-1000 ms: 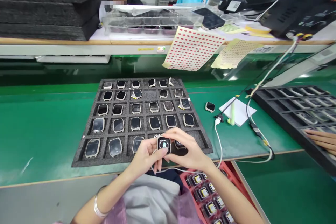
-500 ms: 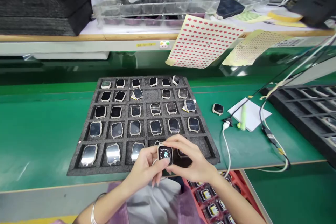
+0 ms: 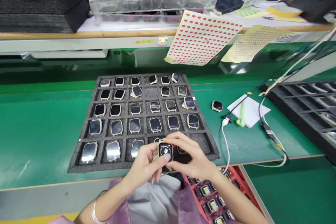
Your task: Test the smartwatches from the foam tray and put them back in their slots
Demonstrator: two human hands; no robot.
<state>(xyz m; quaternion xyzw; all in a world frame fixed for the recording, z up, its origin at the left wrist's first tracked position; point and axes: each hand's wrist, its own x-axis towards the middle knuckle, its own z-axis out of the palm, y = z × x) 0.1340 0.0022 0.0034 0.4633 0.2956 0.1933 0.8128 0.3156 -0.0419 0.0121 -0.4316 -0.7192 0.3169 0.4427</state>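
Observation:
A smartwatch case [image 3: 165, 149] with its screen lit is held just above the near edge of a dark grey foam tray [image 3: 126, 166]. My left hand [image 3: 147, 162] is closed around its left side, the thumb lying on the lower part of the screen. On the other side, my right hand [image 3: 193, 155] grips it between fingertips at the top edge and thumb near the lower right. A pale curved piece shows by the left fingers; I cannot tell what it is. Several dark-screened watch cases [image 3: 134, 125] sit in the tray's compartments, a few hidden behind my hands.
To the right lie a loose watch case [image 3: 217, 105], white paper [image 3: 256, 112] with a green stick [image 3: 243, 113], and cables [image 3: 227, 143]. A second foam tray [image 3: 296, 119] stands beyond. Below the bench edge is a red tray [image 3: 194, 190]. Sticker sheets [image 3: 203, 38] hang from the shelf.
The view has shifted slightly, so the bench appears a little higher. Both hands keep hold of the watch, and the left thumb has slid slightly up and right on the screen.

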